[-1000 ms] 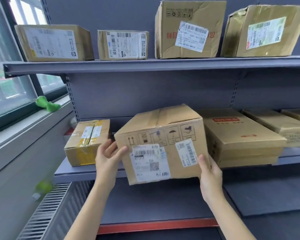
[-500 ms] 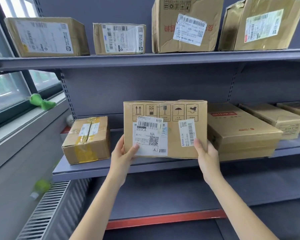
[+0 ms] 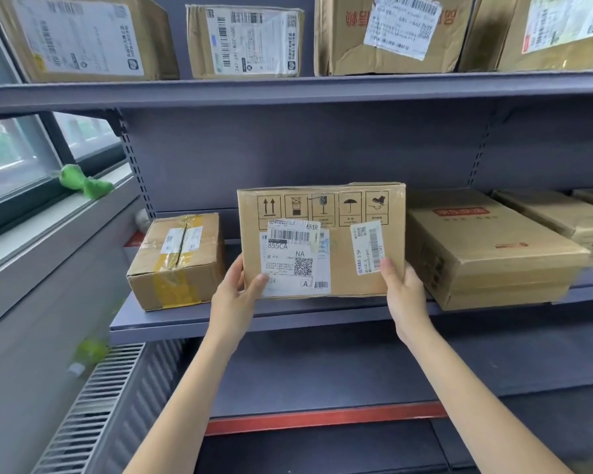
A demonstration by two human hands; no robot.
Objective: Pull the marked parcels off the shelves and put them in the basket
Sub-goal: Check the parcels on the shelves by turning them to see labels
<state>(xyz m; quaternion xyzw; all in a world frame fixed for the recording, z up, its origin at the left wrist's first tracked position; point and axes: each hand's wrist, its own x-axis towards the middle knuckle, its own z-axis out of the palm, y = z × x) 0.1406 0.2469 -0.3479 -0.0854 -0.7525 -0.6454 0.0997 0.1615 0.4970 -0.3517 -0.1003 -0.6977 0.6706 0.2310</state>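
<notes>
Left hand [image 3: 235, 295], right hand [image 3: 404, 295] – gripping parcel [image 3: 322, 241] (thumbs front)

Your view is evenly lit, with daylight entering through the window [image 3: 18, 159] at left; edges bend from the wide lens, and the upper parcels [image 3: 243, 39] blur slightly.

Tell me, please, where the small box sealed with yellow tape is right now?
The yellow-taped box sits on the middle shelf at the left of the head view, just left of the held parcel.
</notes>
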